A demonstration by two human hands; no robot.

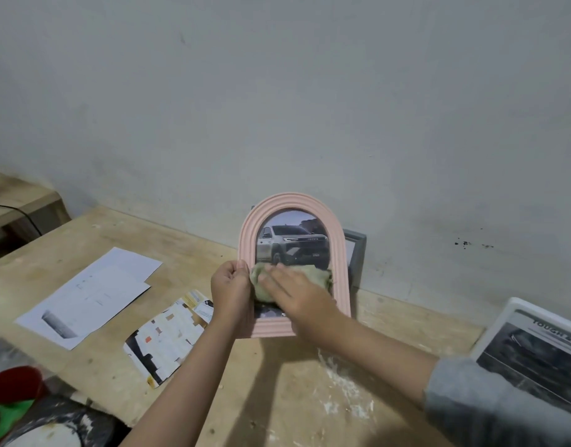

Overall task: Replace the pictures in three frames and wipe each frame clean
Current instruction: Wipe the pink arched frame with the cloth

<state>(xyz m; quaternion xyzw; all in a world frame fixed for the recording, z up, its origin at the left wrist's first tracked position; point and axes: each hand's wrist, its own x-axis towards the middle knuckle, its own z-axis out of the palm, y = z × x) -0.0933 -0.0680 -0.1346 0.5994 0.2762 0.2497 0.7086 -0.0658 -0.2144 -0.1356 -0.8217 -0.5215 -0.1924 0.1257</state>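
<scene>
A pink arched frame (338, 250) with a picture of a grey pickup truck is held upright above the wooden table (277, 398). My left hand (230, 291) grips its left edge, fingers curled round the rim. My right hand (298, 296) presses a crumpled greenish cloth (313, 275) flat against the lower part of the glass, fingers straight. A grey frame (357, 253) leans on the wall behind the pink one, mostly hidden. A white frame (532, 350) with a dark car picture lies at the right edge.
White printed sheets (90, 295) lie on the table to the left. A cut-up magazine page (168, 340) lies beside them. A red and green object (10, 401) is at the bottom left corner. The wall stands close behind the table.
</scene>
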